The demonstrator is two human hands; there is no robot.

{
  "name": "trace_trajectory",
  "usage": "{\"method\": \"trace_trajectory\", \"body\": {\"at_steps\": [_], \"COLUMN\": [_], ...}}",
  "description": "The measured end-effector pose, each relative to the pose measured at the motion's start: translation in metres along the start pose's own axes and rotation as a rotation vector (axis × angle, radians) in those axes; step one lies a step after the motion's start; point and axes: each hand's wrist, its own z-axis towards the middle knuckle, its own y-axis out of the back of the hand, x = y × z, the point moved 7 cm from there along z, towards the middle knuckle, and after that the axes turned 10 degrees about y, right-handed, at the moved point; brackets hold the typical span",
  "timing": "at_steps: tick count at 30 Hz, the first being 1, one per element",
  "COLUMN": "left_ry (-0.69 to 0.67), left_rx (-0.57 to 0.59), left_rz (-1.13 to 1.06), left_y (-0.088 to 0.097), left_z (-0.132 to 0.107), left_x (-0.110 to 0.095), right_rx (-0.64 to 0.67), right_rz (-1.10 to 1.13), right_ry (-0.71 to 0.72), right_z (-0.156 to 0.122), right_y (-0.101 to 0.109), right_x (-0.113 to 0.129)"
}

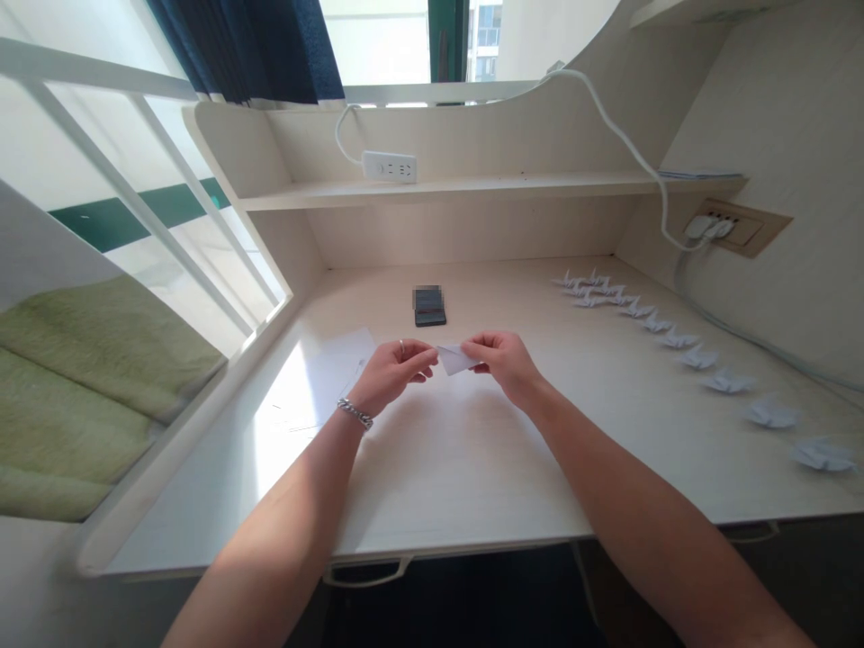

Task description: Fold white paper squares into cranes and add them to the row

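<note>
Both my hands hold a small folded piece of white paper (454,359) just above the pale wooden desk (472,450). My left hand (393,369), with a ring and a chain bracelet at the wrist, pinches the paper's left end. My right hand (503,358) grips the paper's right side with closed fingers. Flat white paper sheets (324,373) lie on the desk just left of my left hand.
A dark phone (429,306) lies behind my hands. Several folded paper cranes (698,357) run in a row along the desk's right side. A power strip (390,166) sits on the shelf, and a wall socket (725,227) with cables is at the right. A green mattress (81,378) lies left.
</note>
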Motion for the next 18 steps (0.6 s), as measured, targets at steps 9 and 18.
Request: {"method": "trace_trajectory", "body": {"at_steps": [9, 18], "left_ry": [0.065, 0.021], "left_rx": [-0.124, -0.099], "left_rz": [-0.182, -0.267], "left_y": [-0.013, -0.012], "left_z": [0.005, 0.005], "left_x": [0.014, 0.012], "right_rx": [0.286, 0.205], "right_rz": [-0.116, -0.062], "right_ry": [0.009, -0.063], "right_z": [-0.009, -0.01], "right_y": [-0.027, -0.024], "right_x": [-0.012, -0.01]}}
